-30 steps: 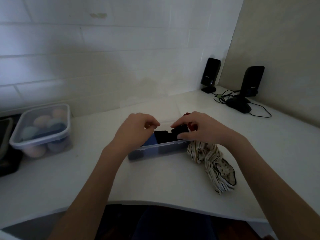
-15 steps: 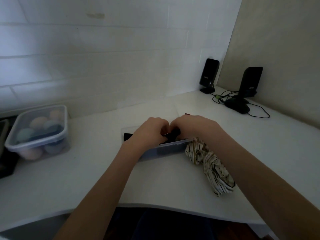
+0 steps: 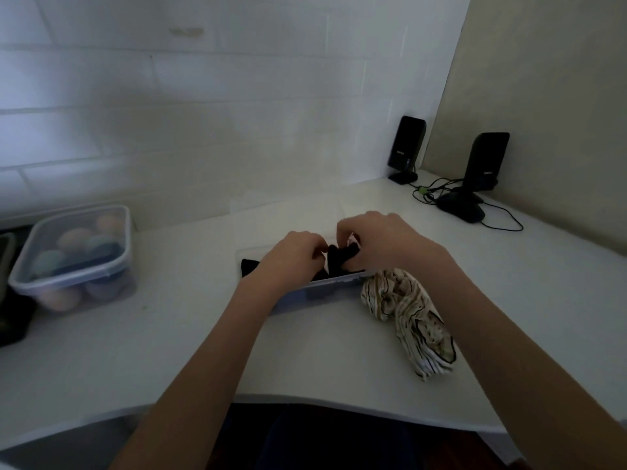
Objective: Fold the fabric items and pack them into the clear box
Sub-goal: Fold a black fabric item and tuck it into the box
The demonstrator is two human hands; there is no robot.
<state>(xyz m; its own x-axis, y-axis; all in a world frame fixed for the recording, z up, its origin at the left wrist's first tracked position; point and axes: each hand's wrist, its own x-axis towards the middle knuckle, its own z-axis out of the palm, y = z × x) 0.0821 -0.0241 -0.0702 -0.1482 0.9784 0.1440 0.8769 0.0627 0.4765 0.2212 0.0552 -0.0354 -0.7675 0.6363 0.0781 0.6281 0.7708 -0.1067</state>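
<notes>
While both hands work over the box (image 3: 319,290), a dark cloth (image 3: 339,259) sits bunched between them just above its rim, seemingly so it can be tucked down among what is already packed. The left hand (image 3: 291,256) has its fingers curled at the cloth's left edge; whether they truly pinch it I cannot tell, since the knuckles hide the tips. The right hand (image 3: 383,242) curls over the cloth from the right and grips it, likely to keep the fold from springing open as it goes in.

Inside the box, more dark fabric shows at the left end and through the near wall; how many pieces lie there cannot be counted. A striped cloth (image 3: 410,317) lies crumpled on the tabletop (image 3: 169,334), touching the box's right end and trailing toward the person, probably parked within reach as the next item to fold.

Counted: 1 box being filled, 1 dark cloth in hand, 1 striped cloth waiting, 2 hands. Well left of the box stands 1 lidded tub (image 3: 74,256) holding several rounded pastel bundles. Far right of the box, near the wall, stand 2 speakers (image 3: 407,147), with cables (image 3: 441,191) between them.
</notes>
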